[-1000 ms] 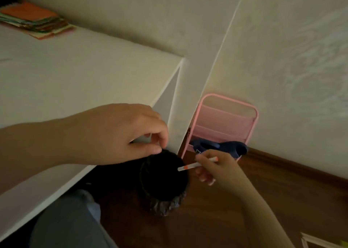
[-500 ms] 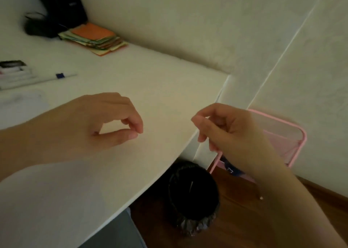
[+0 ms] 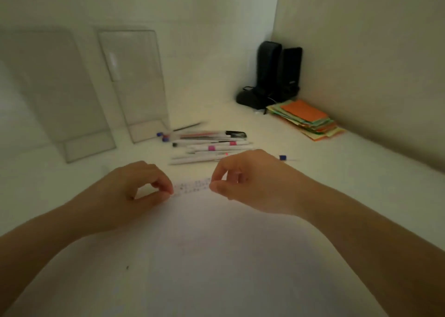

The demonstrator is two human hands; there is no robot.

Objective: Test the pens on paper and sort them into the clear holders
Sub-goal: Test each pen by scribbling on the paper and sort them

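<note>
Nearest me lies one sheet of white paper (image 3: 199, 256), flat and smooth on the white desk (image 3: 337, 172). Above it my two hands face each other. My left hand (image 3: 134, 191) has thumb and forefinger pinched on one end of a pale pen (image 3: 191, 187) with small printed dots, and my right hand (image 3: 250, 179) pinches the other end, so the pen lies level between them just over the paper's far edge. Beyond my hands is a loose heap of pens (image 3: 207, 145), slim white barrels with pink, blue and black bands; blur keeps me from counting them. One blue-tipped pen (image 3: 283, 157) lies apart on the right. Farther back stand two clear holders (image 3: 134, 80), flat, glassy, round-cornered. In the far corner sit a stack of coloured paper (image 3: 308, 120), orange on top, and two black speakers (image 3: 277, 73).
</note>
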